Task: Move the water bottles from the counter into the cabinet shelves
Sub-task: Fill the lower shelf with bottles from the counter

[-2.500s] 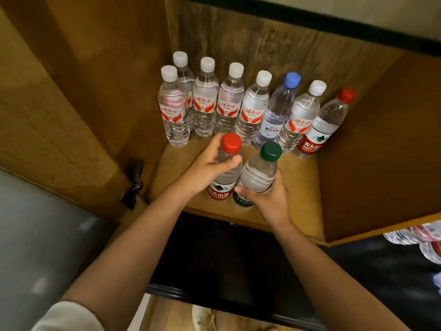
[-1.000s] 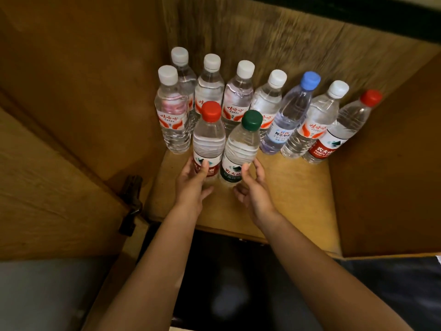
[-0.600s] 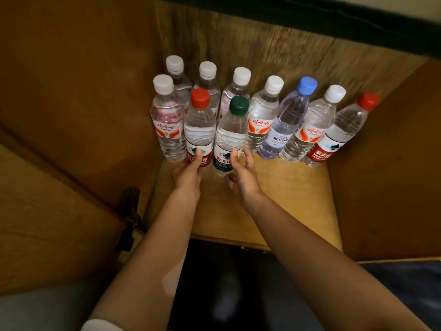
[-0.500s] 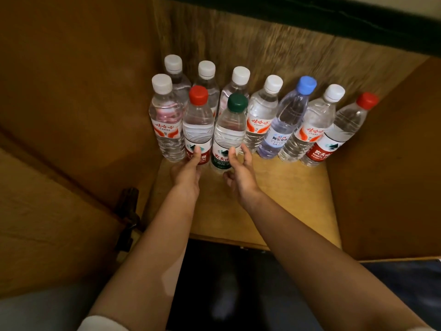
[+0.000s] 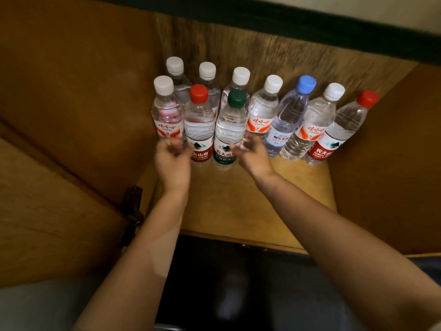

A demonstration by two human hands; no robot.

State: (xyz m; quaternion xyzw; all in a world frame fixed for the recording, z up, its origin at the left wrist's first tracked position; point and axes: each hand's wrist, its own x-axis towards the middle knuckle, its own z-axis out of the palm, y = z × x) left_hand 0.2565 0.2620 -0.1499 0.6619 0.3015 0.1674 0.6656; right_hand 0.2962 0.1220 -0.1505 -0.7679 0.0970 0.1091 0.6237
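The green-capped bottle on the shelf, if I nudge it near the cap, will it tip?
Probably. The green-capped bottle is tall and narrow, so a high push likely topples it. It looks full, so fairly heavy. Bottles close behind might catch it.

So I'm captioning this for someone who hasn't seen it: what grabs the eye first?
The cluster of upright water bottles at the back of the wooden shelf, mostly white-capped, with a blue cap standing out. In front of them stand a red-capped bottle and a green-capped bottle, with the left hand and right hand open just before them.
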